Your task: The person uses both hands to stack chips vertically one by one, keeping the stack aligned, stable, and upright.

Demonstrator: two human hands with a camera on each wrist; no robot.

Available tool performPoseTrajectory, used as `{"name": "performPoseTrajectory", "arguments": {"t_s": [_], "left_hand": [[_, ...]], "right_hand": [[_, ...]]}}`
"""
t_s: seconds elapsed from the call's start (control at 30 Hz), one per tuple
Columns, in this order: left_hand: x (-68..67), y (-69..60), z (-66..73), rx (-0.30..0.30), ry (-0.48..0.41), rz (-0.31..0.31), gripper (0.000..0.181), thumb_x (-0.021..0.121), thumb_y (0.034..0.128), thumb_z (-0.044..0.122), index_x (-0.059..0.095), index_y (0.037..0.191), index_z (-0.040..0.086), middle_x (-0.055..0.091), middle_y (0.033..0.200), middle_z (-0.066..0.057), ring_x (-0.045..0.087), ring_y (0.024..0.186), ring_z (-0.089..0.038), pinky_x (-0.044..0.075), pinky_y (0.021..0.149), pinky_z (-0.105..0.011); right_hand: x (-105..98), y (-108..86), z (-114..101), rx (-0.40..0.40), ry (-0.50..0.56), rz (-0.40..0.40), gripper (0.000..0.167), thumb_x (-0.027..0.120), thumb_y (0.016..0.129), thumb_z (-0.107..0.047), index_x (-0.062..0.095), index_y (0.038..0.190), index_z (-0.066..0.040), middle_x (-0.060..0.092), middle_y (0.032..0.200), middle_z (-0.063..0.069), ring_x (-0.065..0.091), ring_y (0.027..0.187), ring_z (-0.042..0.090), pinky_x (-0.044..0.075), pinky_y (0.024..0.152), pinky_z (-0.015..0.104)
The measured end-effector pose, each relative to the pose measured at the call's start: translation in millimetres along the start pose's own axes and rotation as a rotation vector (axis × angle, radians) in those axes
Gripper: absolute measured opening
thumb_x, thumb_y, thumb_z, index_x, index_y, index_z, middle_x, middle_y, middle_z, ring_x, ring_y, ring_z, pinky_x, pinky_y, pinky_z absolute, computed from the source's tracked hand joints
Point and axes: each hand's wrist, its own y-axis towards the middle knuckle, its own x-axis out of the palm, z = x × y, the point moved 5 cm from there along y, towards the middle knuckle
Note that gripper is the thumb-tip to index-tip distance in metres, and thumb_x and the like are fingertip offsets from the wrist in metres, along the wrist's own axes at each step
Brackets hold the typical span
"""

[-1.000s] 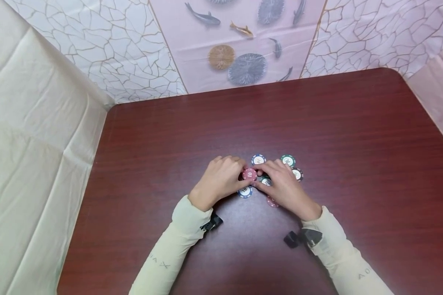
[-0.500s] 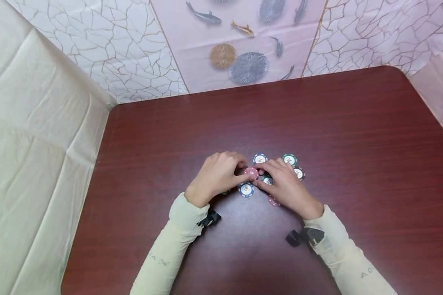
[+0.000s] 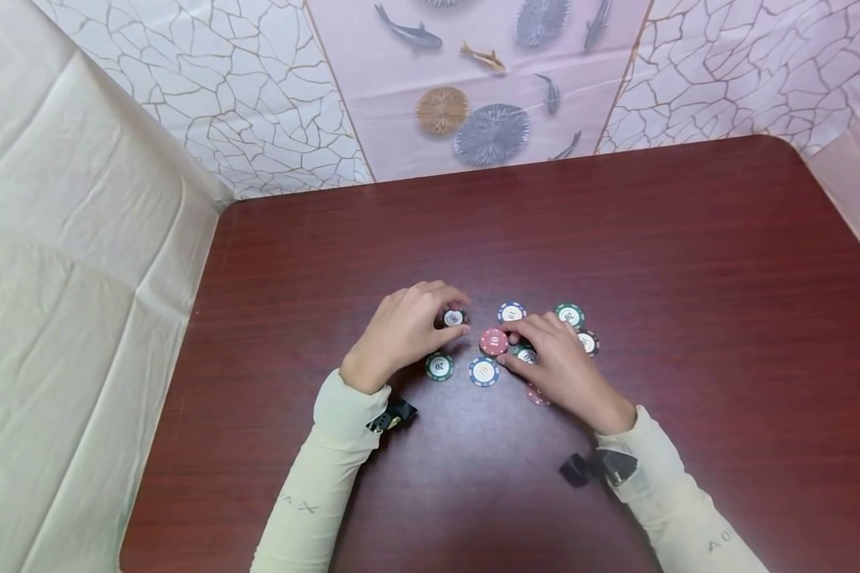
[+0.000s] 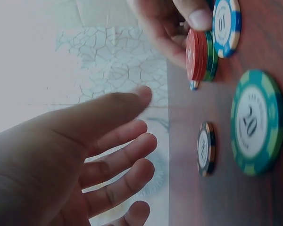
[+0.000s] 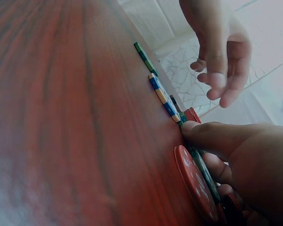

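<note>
Chip stack (image 3: 494, 341), red over green, on table (image 3: 330, 255) among loose chips (image 3: 483, 372): presumably light, stiff, slick-faced, best taken by the edge, where right hand (image 3: 555, 350) pinches; left hand (image 3: 407, 330) loosely spread above black chip (image 3: 455, 317)

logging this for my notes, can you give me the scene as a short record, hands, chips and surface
Left hand: open, holding nothing, over a dark chip
Right hand: thumb and fingers at the edge of a chip stack
Stack colours: red on top, green beneath
Near left hand: green 20 chip
Beside stack: near blue chip, far blue chip
Partly covered by right hand: red chip
Surface: reddish-brown table
</note>
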Motion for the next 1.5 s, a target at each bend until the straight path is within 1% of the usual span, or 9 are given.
{"name": "performPoseTrajectory", "arguments": {"t_s": [0.07,0.13,0.27,0.5,0.67,0.9,1.07,1.3,1.5], "left_hand": [[0.3,-0.1,-4.1,-0.007,-0.002,-0.013,0.038,0.082,0.0937,0.036,0.075,0.127,0.02,0.072,0.117,0.005,0.066,0.097,-0.014,0.057,0.082,-0.04],[1.1,0.2,-8.0,-0.016,0.001,-0.022,0.039,0.083,0.0931,0.034,0.074,0.129,0.02,0.071,0.12,0.004,0.066,0.102,-0.016,0.058,0.084,-0.042],[3.7,1.2,-15.0,-0.038,-0.003,-0.035,0.043,0.084,0.0917,0.032,0.073,0.131,0.02,0.07,0.124,0.003,0.065,0.109,-0.018,0.058,0.086,-0.044],[10.1,1.4,-25.1,-0.057,-0.045,-0.043,0.051,0.086,0.09,0.033,0.07,0.137,0.021,0.068,0.124,0.003,0.064,0.1,-0.015,0.057,0.085,-0.043],[13.9,1.8,-30.7,-0.067,-0.078,-0.042,0.05,0.086,0.09,0.035,0.07,0.135,0.022,0.068,0.119,0.005,0.065,0.102,-0.013,0.057,0.086,-0.043],[21.8,3.2,-35.1,-0.074,-0.08,-0.065,0.048,0.082,0.0929,0.039,0.071,0.136,0.02,0.067,0.123,0.003,0.064,0.107,-0.014,0.057,0.09,-0.044],[25.5,2.5,-38.5,-0.093,-0.108,-0.085,0.046,0.082,0.0937,0.038,0.071,0.136,0.021,0.067,0.126,0.003,0.064,0.108,-0.015,0.056,0.091,-0.045],[26.0,3.5,-39.5,-0.096,-0.142,-0.084,0.037,0.082,0.0938,0.035,0.074,0.129,0.025,0.066,0.121,0.005,0.061,0.104,-0.012,0.055,0.088,-0.044],[25.2,3.9,-38.3,-0.088,-0.163,-0.082,0.039,0.084,0.0924,0.031,0.071,0.128,0.024,0.066,0.117,0.006,0.063,0.104,-0.012,0.055,0.087,-0.042]], "right_hand": [[0.0,-0.2,0.3,0.008,0.0,-0.006,0.041,0.086,0.089,-0.019,0.074,0.126,-0.006,0.07,0.099,0.004,0.053,0.09,0.024,0.04,0.084,0.044],[0.0,-0.2,1.1,0.02,0.0,-0.012,0.041,0.086,0.089,-0.02,0.074,0.126,-0.007,0.071,0.1,0.004,0.053,0.09,0.024,0.04,0.085,0.044],[-0.3,0.4,1.1,0.028,-0.002,-0.017,0.041,0.085,0.09,-0.022,0.074,0.126,-0.007,0.071,0.101,0.004,0.053,0.091,0.024,0.04,0.087,0.045],[0.5,0.9,0.8,0.018,0.001,-0.01,0.04,0.086,0.089,-0.02,0.074,0.125,-0.007,0.071,0.1,0.005,0.053,0.09,0.024,0.04,0.085,0.045],[0.2,0.9,1.4,0.026,-0.001,-0.02,0.041,0.086,0.09,-0.022,0.073,0.126,-0.008,0.071,0.101,0.004,0.052,0.09,0.023,0.039,0.086,0.044],[-0.2,0.8,1.0,0.032,0.006,-0.029,0.041,0.085,0.09,-0.022,0.073,0.126,-0.008,0.071,0.102,0.005,0.052,0.091,0.023,0.039,0.087,0.044],[0.4,0.4,0.3,0.026,0.008,-0.029,0.041,0.086,0.09,-0.022,0.073,0.126,-0.008,0.07,0.099,0.004,0.051,0.089,0.023,0.039,0.085,0.043],[0.0,0.2,0.4,0.035,0.002,-0.033,0.041,0.085,0.09,-0.022,0.073,0.127,-0.008,0.07,0.1,0.004,0.05,0.089,0.023,0.038,0.085,0.043],[0.6,0.5,0.9,0.045,0.003,-0.041,0.042,0.085,0.09,-0.023,0.073,0.128,-0.008,0.071,0.103,0.005,0.052,0.091,0.023,0.039,0.086,0.044]]}}
